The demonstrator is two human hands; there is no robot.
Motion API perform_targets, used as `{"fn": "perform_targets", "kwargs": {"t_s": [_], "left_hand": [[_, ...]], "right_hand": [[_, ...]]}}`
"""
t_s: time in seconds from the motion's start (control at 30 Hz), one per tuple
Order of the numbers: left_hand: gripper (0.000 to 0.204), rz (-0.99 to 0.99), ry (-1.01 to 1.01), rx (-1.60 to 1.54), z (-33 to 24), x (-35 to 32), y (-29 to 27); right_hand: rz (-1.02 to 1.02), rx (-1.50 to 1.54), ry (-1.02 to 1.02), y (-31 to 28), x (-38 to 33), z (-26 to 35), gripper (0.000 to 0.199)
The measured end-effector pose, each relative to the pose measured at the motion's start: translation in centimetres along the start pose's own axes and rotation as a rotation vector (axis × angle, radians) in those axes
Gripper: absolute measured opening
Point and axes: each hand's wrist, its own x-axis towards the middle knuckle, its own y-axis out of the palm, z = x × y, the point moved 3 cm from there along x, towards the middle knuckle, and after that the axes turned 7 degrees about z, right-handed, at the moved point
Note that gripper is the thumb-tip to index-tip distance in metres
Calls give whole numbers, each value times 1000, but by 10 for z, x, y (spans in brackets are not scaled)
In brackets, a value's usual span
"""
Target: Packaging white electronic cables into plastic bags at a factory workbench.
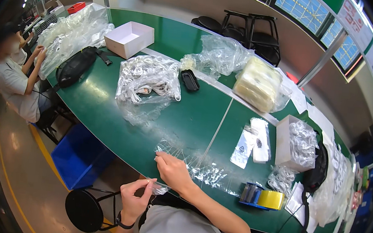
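A: What are the hands doing, left to right?
B: The left hand (135,197) is pinching a small clear bag (159,188) shut, off the green surface (182,111). The right hand (172,170) is closing fingers on clear film (203,170) at the surface's edge.
A: Any risk?
B: The slippery bag could be slipping free and dropping to the floor.

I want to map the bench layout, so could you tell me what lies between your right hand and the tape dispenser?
In the head view, a strip of clear plastic bags lies on the green table between the right hand and the tape dispenser.
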Motion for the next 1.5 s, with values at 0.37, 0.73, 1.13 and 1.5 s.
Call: {"fn": "perform_targets", "kwargs": {"t_s": [0.37, 0.73, 1.13, 1.5], "left_hand": [[12, -66, -6, 14, 5, 2, -7], [12, -32, 1, 9, 1, 4, -1], [13, -39, -64, -2, -16, 16, 10], [12, -53, 71, -70, -49, 44, 39]], "right_hand": [[-359, 284, 217, -32, 36, -23, 11], [200, -270, -135, -3, 12, -6, 37], [-47, 583, 207, -45, -4, -21, 30], [-163, 686, 145, -110, -37, 4, 14]]}}
